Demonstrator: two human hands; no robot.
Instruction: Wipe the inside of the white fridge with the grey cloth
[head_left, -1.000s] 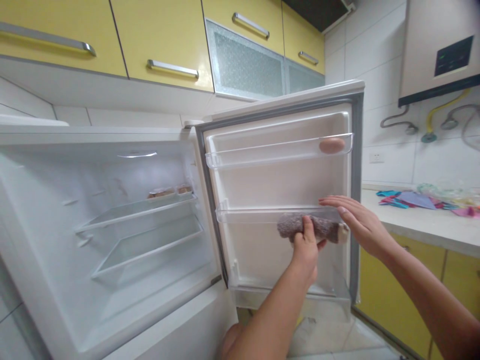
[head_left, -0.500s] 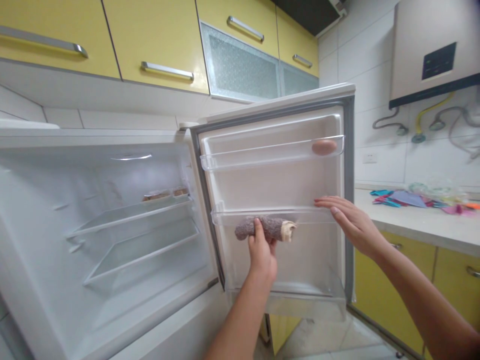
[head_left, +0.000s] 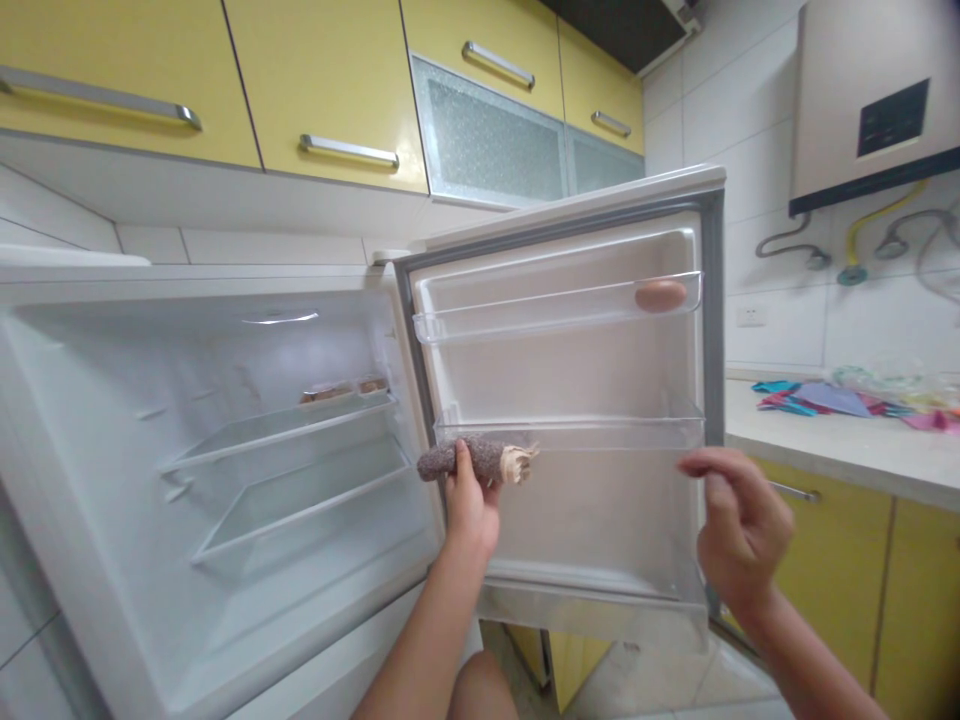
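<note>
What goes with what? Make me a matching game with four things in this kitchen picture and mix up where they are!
Things:
1. Egg
2. Long brown thing with a pale end
3. Right hand
4. Bright-coloured pile

Places:
A. On the white counter
B. Near the outer edge of the open fridge door
C. In the top clear rack
D. In the left hand

Right pairs: 1-C, 2-D, 3-B, 4-A.
</note>
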